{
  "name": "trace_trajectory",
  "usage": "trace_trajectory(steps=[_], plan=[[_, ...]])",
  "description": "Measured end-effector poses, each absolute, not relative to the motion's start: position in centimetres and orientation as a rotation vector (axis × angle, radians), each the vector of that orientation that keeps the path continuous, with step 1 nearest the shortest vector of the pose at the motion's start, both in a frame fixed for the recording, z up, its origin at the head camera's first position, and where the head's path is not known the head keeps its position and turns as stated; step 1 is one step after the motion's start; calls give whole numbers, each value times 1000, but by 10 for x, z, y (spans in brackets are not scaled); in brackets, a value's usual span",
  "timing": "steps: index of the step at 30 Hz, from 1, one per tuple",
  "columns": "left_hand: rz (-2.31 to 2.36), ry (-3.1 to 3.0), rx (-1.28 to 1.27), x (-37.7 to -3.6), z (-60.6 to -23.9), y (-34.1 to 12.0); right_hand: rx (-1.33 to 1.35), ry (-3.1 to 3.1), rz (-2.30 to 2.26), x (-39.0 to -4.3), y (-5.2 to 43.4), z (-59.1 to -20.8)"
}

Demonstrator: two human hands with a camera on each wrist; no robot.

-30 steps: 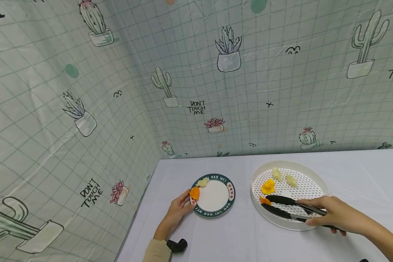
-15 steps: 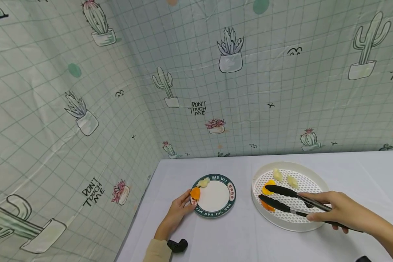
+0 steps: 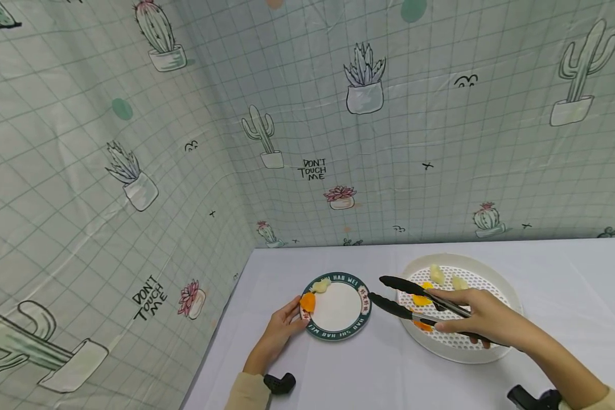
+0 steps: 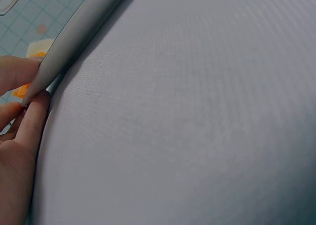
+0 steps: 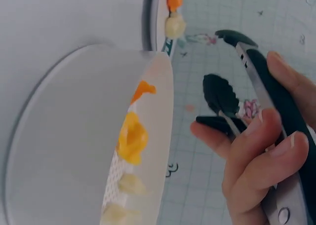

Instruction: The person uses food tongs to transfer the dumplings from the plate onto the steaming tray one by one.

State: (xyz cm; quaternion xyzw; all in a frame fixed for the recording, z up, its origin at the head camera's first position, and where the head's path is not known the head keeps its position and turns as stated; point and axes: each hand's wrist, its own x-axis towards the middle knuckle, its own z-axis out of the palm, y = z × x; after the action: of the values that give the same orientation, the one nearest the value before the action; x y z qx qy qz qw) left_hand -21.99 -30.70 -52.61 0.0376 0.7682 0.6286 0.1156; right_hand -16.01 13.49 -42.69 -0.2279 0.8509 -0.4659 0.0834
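Head view: we see the right hand [image 3: 479, 319] gripping black-tipped tongs [image 3: 415, 299], whose tips now lie open and empty between the green-rimmed plate [image 3: 361, 310] and the white perforated tray [image 3: 497, 347] at lower centre; half a second ago those tips were over the tray floor, beside the orange pieces, so the tongs have come away leftward with nothing between them, and we judge that no piece was lifted on this pass. The left hand [image 3: 279, 336] rests on the white table [image 3: 348, 376] with its fingertips at the plate's left rim, as it did a second ago. The plate holds an orange piece [image 3: 307, 302] and a pale piece [image 3: 320, 285], both on its upper-left rim. The tray holds two pale pieces [image 3: 435, 273] at its far side and yellow-orange pieces [image 3: 420, 299] partly hidden behind the tongs. Left wrist view: the fingers [image 4: 29, 114] touch the underside edge of the plate [image 4: 74, 37]; we cannot tell how firmly they hold it. Right wrist view: the fingers [image 5: 256, 156] curl round the tong handles, the serrated tips [image 5: 222, 94] stand apart and empty, and the tray [image 5: 158, 136] shows its yellow piece [image 5: 131, 136] inside the wall.
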Motion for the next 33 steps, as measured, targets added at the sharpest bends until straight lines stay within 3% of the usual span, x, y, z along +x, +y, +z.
trace_trajectory(steps=[22, 33], plan=[[1824, 2267, 114, -221, -527, -308, -1148, 2448, -1204, -236, 87, -427], [1833, 2260, 133, -218, -523, -308, -1146, 2418, -1102, -268, 68, -425]])
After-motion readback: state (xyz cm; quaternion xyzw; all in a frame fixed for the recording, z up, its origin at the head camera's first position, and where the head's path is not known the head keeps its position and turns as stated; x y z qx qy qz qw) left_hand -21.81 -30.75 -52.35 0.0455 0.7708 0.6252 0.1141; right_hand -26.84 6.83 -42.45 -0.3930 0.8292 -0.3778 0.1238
